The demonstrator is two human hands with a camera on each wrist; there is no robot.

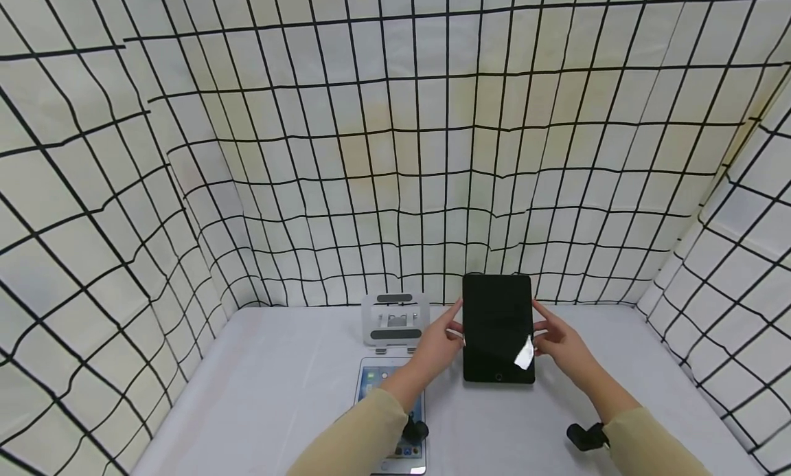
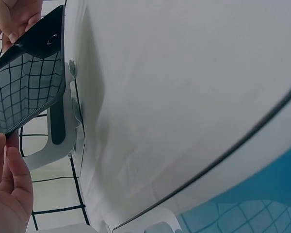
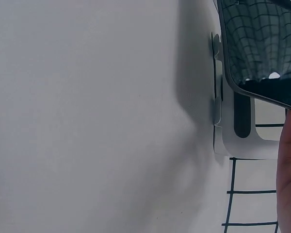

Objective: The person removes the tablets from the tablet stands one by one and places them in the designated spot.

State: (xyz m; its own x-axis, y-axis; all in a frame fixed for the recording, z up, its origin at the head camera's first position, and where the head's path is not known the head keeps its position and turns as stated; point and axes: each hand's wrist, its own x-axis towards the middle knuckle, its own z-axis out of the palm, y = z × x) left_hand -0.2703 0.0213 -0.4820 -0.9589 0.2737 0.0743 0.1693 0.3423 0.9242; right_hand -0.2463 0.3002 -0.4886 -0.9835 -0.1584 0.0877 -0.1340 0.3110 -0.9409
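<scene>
A black tablet (image 1: 497, 325), its screen dark and shiny, stands upright between the two hands. My left hand (image 1: 437, 344) pinches its left edge with thumb and fingertips. At the right edge, my right hand (image 1: 561, 344) grips it the same way. Behind the tablet is a light grey tablet stand with a dark pad (image 3: 242, 115), mostly hidden in the head view. In the left wrist view, the tablet (image 2: 26, 90) leans over this stand (image 2: 58, 121), its lower edge raised above the white tabletop.
Left of the black tablet, a second stand (image 1: 395, 333) with grey pads is folded up at the back. A white-framed tablet (image 1: 375, 376) with a lit screen lies flat before it, partly under my left sleeve. White walls with black grid lines (image 1: 432, 187) enclose the table (image 1: 278, 380).
</scene>
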